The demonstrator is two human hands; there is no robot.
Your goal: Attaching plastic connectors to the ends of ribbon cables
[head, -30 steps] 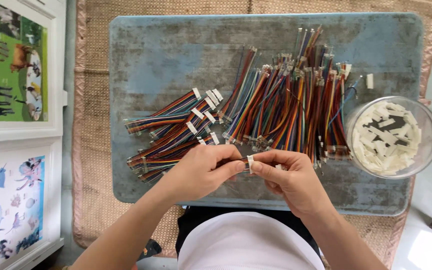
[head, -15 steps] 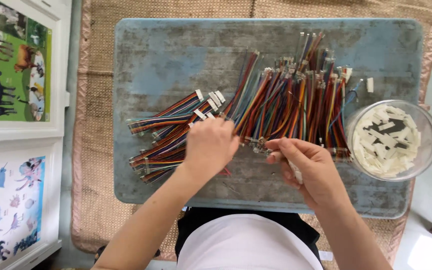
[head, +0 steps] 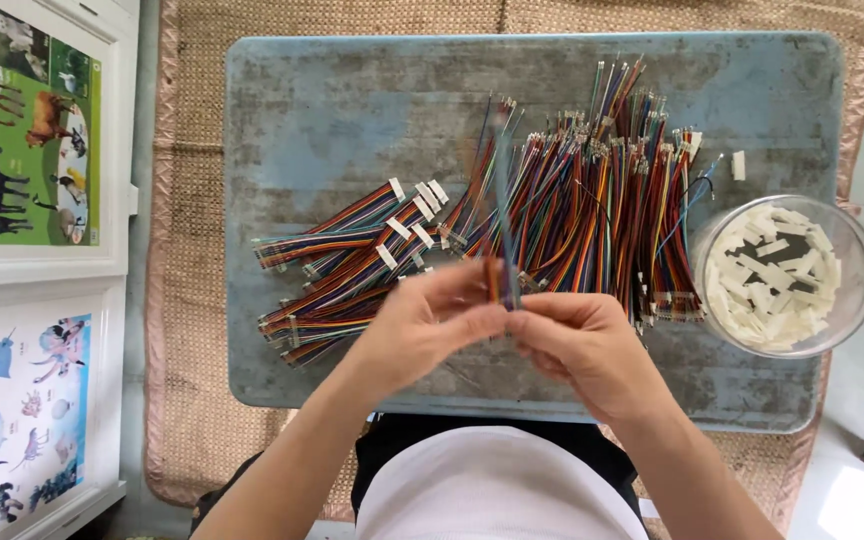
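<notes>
My left hand [head: 422,325] and my right hand [head: 582,345] meet above the near part of a worn blue-grey table [head: 352,110]. Together they pinch the near end of a multicoloured ribbon cable [head: 502,200], which rises blurred away from me over the heap. A large heap of loose rainbow cables [head: 602,210] lies just beyond my right hand. A smaller pile of cables fitted with white connectors [head: 352,260] lies beyond my left hand.
A clear round bowl [head: 857,265] of white plastic connectors stands at the table's right edge, with one stray connector [head: 738,165] beside it. A woven mat [head: 187,300] lies under the table. Picture posters of animals [head: 27,130] and sea creatures [head: 12,420] lie at the left.
My left hand reached out to the finished pile and came back. Both hands have now lifted a fresh cable from the heap and hold it between them.
</notes>
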